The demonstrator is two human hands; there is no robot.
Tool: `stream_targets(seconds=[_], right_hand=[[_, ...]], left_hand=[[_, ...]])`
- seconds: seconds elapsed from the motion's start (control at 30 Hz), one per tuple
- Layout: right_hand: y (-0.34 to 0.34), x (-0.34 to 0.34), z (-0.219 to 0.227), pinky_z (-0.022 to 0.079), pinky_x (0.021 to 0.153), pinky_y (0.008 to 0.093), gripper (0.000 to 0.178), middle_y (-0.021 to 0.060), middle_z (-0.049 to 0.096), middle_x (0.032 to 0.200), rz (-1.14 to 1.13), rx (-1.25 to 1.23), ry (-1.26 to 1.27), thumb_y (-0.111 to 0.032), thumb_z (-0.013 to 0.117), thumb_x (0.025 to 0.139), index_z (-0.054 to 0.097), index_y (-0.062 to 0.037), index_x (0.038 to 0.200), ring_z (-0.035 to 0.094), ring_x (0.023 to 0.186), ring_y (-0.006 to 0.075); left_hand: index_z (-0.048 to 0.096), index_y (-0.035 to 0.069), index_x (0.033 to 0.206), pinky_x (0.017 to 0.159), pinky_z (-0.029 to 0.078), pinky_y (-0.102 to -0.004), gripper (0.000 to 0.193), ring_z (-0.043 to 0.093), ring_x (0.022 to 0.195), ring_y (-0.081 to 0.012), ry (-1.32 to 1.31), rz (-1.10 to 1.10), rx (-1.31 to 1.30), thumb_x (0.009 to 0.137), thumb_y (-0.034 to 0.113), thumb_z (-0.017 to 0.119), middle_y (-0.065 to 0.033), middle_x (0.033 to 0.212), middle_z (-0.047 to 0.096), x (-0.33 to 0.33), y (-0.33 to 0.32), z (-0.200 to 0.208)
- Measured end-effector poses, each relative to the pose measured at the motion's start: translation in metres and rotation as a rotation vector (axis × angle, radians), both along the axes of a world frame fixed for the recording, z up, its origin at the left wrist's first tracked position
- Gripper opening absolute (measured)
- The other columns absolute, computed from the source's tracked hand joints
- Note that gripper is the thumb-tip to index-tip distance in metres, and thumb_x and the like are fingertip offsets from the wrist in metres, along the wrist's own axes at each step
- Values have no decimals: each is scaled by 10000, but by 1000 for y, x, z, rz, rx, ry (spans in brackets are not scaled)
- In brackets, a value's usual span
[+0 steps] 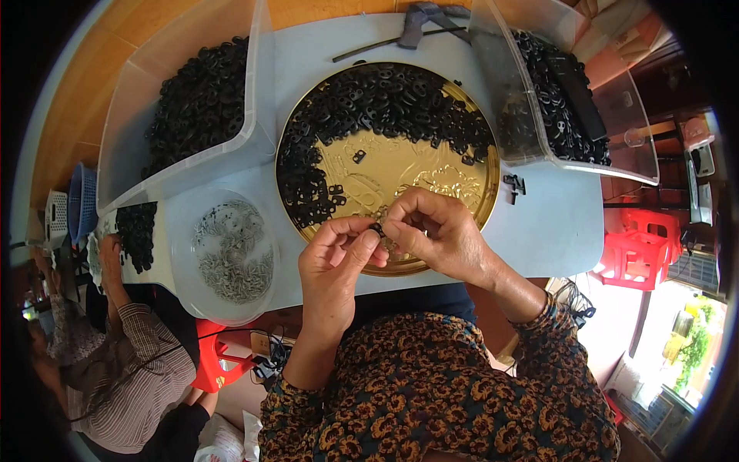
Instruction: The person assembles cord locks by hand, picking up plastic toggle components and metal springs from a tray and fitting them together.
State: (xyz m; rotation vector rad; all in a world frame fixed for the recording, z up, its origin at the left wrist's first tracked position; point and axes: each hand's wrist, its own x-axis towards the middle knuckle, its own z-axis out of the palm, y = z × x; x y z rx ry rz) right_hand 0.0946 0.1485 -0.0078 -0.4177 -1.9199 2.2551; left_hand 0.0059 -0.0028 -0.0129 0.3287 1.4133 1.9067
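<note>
Over the near edge of a round gold tray (400, 158), my two hands meet, fingertips almost touching. A small black plastic piece (376, 229) is pinched between the thumb and fingers of my left hand (335, 266). My right hand (454, 242) is closed in a pinch right beside it; whatever its fingertips hold is too small to make out. Many similar black pieces (377, 100) with holes cover the tray's far and left parts. Left of the tray, a clear round bowl (183, 266) contains many small silvery metal pieces (235, 273).
Clear plastic bins full of black pieces stand at the left (250, 100) and right (593, 167). A dark thin rod (377, 46) lies beyond the tray. At far left, another person's hand (112, 258) is near a black pile (137, 239). A red stool (639, 250) stands at right.
</note>
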Motion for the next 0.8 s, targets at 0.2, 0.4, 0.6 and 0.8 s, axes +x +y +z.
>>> stream_targets(seconds=[0.2,0.4,0.6,0.8], right_hand=[[-3,2,0,547,679,256,101,70,629,835,35,250,98,-83,621,913,574,4,929,665,775,130],[-6,8,-9,484,637,229,86,53,586,890,-56,516,205,-61,616,917,549,-17,948,584,783,92],[-12,13,-3,491,672,213,77,36,572,917,-7,0,104,-75,580,944,528,-21,961,576,791,73],[-6,11,5,472,637,211,109,22,577,868,-13,-126,-25,-98,605,935,541,-9,947,549,745,55]], left_hand=[[566,-32,1047,714,511,-257,159,599,782,-117,-56,-49,21,928,67,603,-63,897,610,2,-6,4],[559,-44,1024,735,503,-235,117,569,817,-97,105,-31,-5,921,4,588,-56,949,571,7,-4,3],[557,-49,1024,748,513,-239,115,584,830,-107,177,-21,32,920,-7,585,-59,948,566,12,-2,4],[557,-46,1025,762,525,-247,133,602,836,-119,134,-49,15,912,4,605,-70,961,579,5,0,6]])
